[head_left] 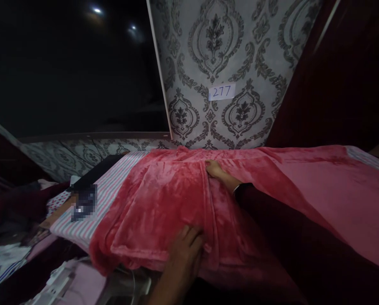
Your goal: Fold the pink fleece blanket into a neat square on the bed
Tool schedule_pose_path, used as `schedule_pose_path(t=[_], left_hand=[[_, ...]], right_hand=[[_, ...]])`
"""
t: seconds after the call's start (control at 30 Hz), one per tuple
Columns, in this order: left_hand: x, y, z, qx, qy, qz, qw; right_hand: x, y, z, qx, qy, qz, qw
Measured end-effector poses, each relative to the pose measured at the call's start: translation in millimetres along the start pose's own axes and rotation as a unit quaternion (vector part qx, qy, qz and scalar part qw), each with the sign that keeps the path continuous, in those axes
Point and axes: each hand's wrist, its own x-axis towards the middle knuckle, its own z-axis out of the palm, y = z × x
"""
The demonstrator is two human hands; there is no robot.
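Observation:
A fluffy red-pink blanket lies spread over a table with a striped cloth. My left hand rests at the blanket's near edge, fingers curled over a fold of the fabric. My right hand, in a dark sleeve, reaches across to the far side and lies on the blanket near a lengthwise fold, fingers pressed on the fabric. A raised fold runs between the two hands.
A patterned grey wall with a paper label "277" stands behind. A large dark screen fills the upper left. A black flat object lies at the table's left end. Clutter and white plastic sit at the lower left.

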Motion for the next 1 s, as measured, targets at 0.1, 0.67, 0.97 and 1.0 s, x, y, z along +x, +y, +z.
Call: schedule_pose_path(t=[0.1, 0.67, 0.97, 1.0], left_hand=[[-11.7, -2.4, 0.7, 0.026, 0.008, 0.039, 0.999], [3.4, 11.5, 2.4, 0.128, 0.060, -0.008, 0.990], [1.4, 24.1, 34.6, 0.120, -0.006, -0.022, 0.993], [-0.5, 24.5, 35.0, 0.109, 0.000, -0.026, 0.994]], right_hand=[[16.7, 4.0, 3.1, -0.039, 0.023, -0.020, 0.999], [42.0, -3.7, -9.5, -0.086, 0.079, -0.082, 0.990], [43.3, 6.8, -16.0, -0.106, 0.037, -0.053, 0.992], [43.5, 6.9, -15.4, -0.108, 0.034, -0.065, 0.991]])
